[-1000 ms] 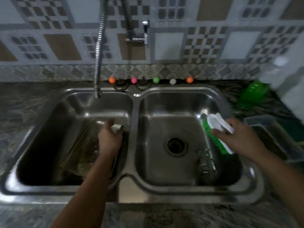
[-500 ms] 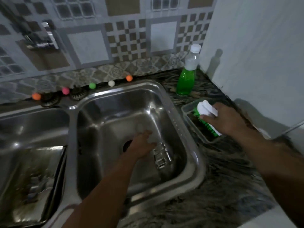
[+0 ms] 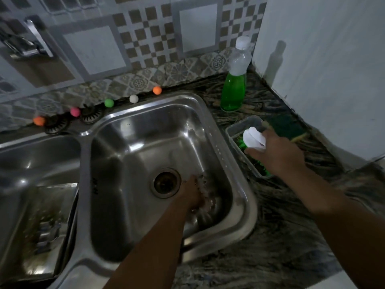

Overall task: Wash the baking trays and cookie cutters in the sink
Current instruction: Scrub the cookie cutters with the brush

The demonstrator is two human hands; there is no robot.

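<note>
Moved: left hand (image 3: 192, 195) deeper into right basin (image 3: 133, 163), onto blurred cutters (image 3: 205, 200); grip unclear. Right hand (image 3: 275, 152) grips brush (image 3: 253, 138) over tub (image 3: 241, 127), likely stowing. Tray (image 3: 44, 222): left basin.

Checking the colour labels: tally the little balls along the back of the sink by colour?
Small balls on the ledge behind the sink:
orange: 2
pink: 1
green: 1
white: 1
Total: 5
</note>
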